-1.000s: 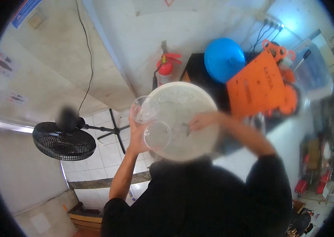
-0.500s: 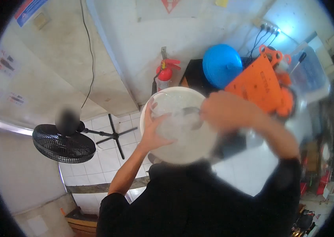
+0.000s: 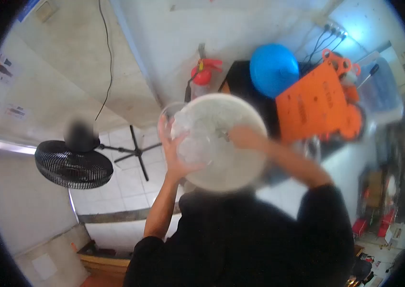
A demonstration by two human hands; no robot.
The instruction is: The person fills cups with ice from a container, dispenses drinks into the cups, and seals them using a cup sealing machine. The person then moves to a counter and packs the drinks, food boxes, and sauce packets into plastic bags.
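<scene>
A round white tub [image 3: 250, 174] is in front of my chest, with whitish, partly clear contents that look like ice. At its left side my left hand [image 3: 177, 155] has thumb and fingers curved around a clear plastic container [image 3: 195, 147], whose exact shape is hard to make out. Inside the tub, right of the middle, my right hand [image 3: 248, 138] is closed on the handle of a metal spoon [image 3: 222, 134]. The spoon's tip is blurred against the pale contents.
A blue round lid [image 3: 274, 71] and an orange board [image 3: 312, 105] lie on a dark surface ahead right, beside a clear plastic box [image 3: 379, 91]. A red fire extinguisher [image 3: 202, 76] hangs on the wall. A black fan [image 3: 73, 163] stands left on the tiled floor.
My right hand has moved left and deeper into the tub with the spoon. The clear container at my left hand shows more plainly over the tub's left rim. The view has shifted slightly.
</scene>
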